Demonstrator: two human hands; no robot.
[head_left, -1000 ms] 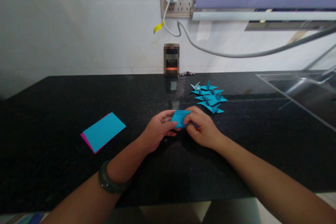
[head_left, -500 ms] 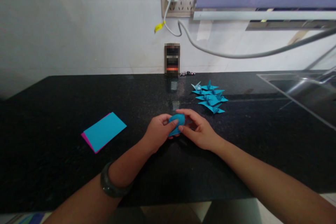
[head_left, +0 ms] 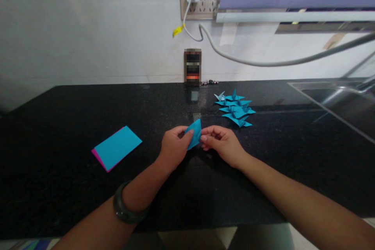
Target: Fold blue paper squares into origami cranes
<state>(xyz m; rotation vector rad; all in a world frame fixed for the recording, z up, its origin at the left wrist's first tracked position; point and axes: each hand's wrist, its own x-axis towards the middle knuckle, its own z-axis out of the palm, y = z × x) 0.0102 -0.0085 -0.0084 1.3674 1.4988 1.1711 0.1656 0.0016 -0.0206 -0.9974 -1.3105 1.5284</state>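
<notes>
A small folded piece of blue origami paper (head_left: 195, 129) is held up above the dark counter, one corner pointing upward. My left hand (head_left: 175, 145) pinches it from the left, the thumb lying across its front face. At its right edge, my right hand (head_left: 222, 143) has thumb and fingertips closed together on the paper; the exact contact is small and partly hidden. Beyond my right hand several folded blue paper cranes (head_left: 236, 110) sit in a cluster, with one paler crane (head_left: 219, 96) at their back left.
A stack of blue and magenta paper sheets (head_left: 118, 148) lies on the black counter (head_left: 73, 113) to the left. A blurred-out dark upright object (head_left: 192, 66) leans at the wall beside a beaded string (head_left: 209, 82). A metal sink (head_left: 336, 97) is at right; a grey cable (head_left: 263, 63) hangs above.
The folded paper has gone from a bent, rounded shape to a flatter pointed one. My right thumb has moved off its front face to the right edge.
</notes>
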